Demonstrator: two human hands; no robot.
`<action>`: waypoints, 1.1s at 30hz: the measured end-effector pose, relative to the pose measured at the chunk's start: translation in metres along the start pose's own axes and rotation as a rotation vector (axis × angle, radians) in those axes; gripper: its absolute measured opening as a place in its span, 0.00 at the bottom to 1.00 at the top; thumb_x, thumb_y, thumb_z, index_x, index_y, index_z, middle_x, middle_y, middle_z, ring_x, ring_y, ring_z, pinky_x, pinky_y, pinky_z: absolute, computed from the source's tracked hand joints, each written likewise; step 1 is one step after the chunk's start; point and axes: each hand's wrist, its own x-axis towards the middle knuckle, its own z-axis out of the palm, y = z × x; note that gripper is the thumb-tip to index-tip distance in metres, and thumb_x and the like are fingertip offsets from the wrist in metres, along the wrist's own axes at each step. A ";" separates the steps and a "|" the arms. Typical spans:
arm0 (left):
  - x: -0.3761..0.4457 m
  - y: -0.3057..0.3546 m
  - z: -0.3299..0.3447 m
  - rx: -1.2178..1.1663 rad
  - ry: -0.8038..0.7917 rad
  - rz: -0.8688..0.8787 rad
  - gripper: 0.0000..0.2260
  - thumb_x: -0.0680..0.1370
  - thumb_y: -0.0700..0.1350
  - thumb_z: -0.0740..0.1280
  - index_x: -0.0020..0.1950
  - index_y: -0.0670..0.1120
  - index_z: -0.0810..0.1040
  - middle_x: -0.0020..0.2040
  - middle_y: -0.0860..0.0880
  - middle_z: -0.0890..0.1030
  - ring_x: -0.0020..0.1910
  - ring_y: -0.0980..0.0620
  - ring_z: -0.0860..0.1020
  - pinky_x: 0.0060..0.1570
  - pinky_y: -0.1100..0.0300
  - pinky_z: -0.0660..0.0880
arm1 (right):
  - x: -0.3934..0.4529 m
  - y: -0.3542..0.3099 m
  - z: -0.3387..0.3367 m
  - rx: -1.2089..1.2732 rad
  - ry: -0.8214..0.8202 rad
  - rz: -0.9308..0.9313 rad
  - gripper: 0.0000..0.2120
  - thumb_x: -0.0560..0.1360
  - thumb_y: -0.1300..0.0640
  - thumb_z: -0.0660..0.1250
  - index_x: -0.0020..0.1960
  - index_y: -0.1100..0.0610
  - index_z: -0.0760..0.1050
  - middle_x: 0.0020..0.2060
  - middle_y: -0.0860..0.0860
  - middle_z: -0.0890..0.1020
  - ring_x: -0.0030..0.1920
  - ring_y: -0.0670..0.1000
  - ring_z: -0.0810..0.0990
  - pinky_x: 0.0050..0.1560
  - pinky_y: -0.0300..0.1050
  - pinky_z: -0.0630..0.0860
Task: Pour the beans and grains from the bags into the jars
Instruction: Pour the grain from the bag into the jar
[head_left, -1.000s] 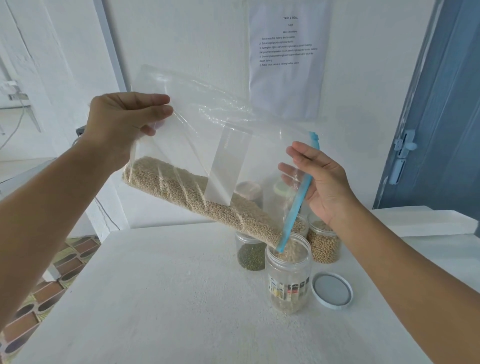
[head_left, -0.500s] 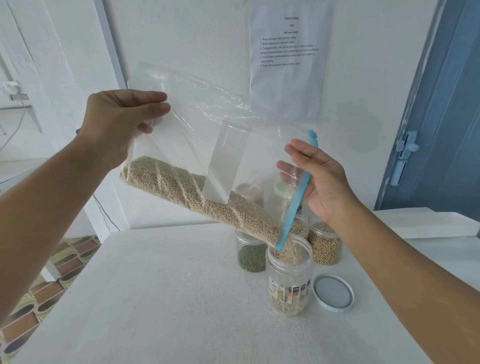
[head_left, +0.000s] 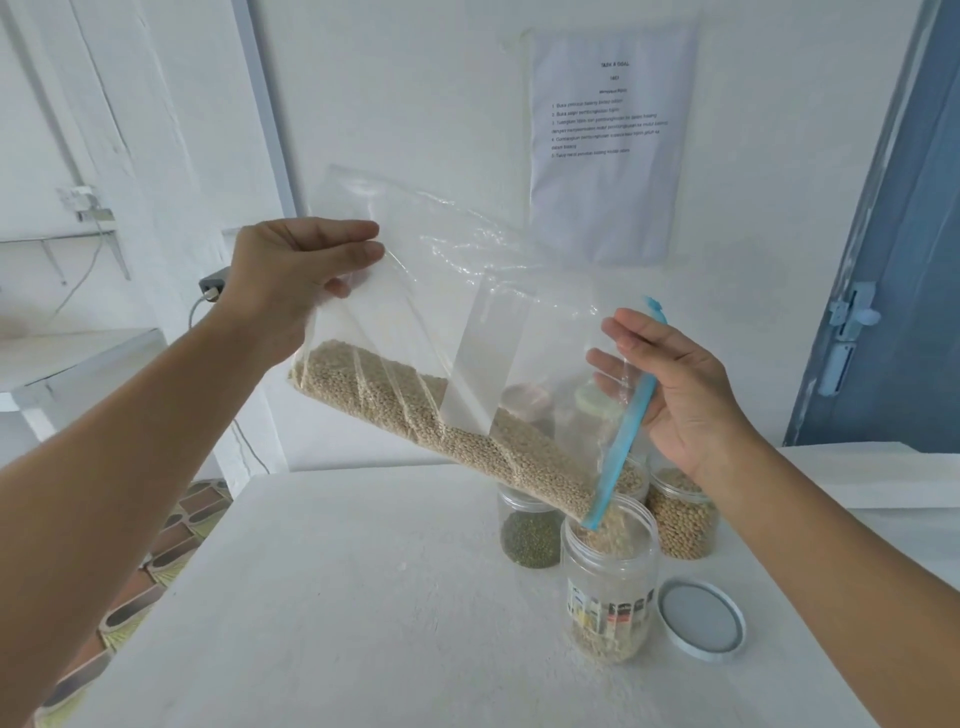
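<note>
A clear zip bag (head_left: 467, 312) with a blue zipper strip (head_left: 621, 431) hangs tilted above the table, pale beans lying along its lower edge. My left hand (head_left: 291, 275) pinches its upper back corner. My right hand (head_left: 670, 384) holds the bag's mouth by the blue strip. Beans stream from the low corner into an open clear jar (head_left: 610, 577) with a printed label; a thin layer lies at its bottom. Its white lid (head_left: 701, 618) rests on the table to the right.
Behind the open jar stand a jar of green beans (head_left: 527, 535) and a jar of tan beans (head_left: 683, 514), with more jars seen dimly through the bag. The white table (head_left: 337, 597) ends at the left above a tiled floor. A blue door (head_left: 893, 260) is at the right.
Both hands hold the same grip. The bag stays tilted and beans keep flowing; the heap in the bag has slid a little toward the mouth.
</note>
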 end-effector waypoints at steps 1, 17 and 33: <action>0.000 0.000 0.000 -0.008 -0.002 -0.006 0.07 0.69 0.37 0.80 0.44 0.47 0.90 0.43 0.49 0.88 0.43 0.49 0.81 0.64 0.45 0.79 | 0.000 0.000 0.000 0.001 -0.003 -0.001 0.11 0.77 0.67 0.70 0.55 0.56 0.85 0.54 0.52 0.88 0.52 0.58 0.88 0.51 0.48 0.85; -0.004 0.005 0.001 -0.075 -0.024 -0.025 0.07 0.71 0.34 0.78 0.46 0.43 0.88 0.44 0.47 0.87 0.49 0.49 0.85 0.55 0.50 0.84 | -0.001 -0.001 0.001 0.001 -0.004 0.001 0.11 0.78 0.68 0.70 0.54 0.56 0.85 0.54 0.53 0.88 0.52 0.59 0.88 0.52 0.50 0.85; -0.005 0.014 0.004 -0.056 -0.029 -0.009 0.07 0.70 0.35 0.79 0.45 0.44 0.89 0.43 0.47 0.88 0.47 0.50 0.85 0.56 0.50 0.84 | -0.007 -0.002 0.001 0.014 0.001 0.006 0.11 0.78 0.68 0.70 0.55 0.56 0.85 0.53 0.52 0.88 0.51 0.59 0.88 0.52 0.50 0.85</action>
